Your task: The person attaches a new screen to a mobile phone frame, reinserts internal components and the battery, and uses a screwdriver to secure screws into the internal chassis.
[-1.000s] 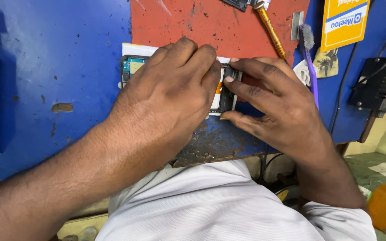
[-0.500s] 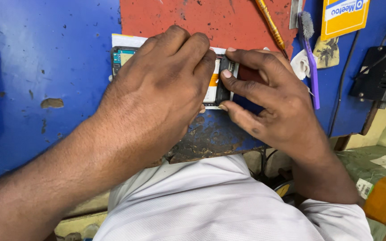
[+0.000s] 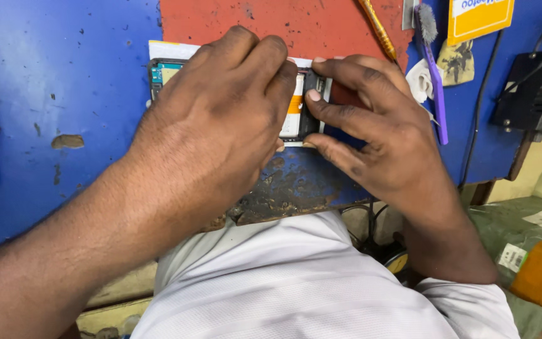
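Note:
An opened mobile phone (image 3: pixel 302 113) lies flat on the blue workbench (image 3: pixel 64 75), its insides facing up, with a white and orange battery showing. My left hand (image 3: pixel 214 132) lies over most of the phone, fingers curled and pressing down on its middle. My right hand (image 3: pixel 371 138) grips the phone's right end, thumb and fingers pinching its edge. The phone's left end (image 3: pixel 158 69) sticks out past my left hand. Much of the phone is hidden under both hands.
A red mat (image 3: pixel 296 25) lies at the back of the bench. A yellow-handled tool (image 3: pixel 377 28) and a purple brush (image 3: pixel 434 75) lie to the right, beside a yellow card (image 3: pixel 478 19). A black box (image 3: pixel 528 88) with cables stands far right. The bench's front edge (image 3: pixel 283 201) is worn.
The view has shifted slightly, so the hands and phone sit a little left and higher. Both hands keep their hold on the phone; the right fingers have edged along its right end.

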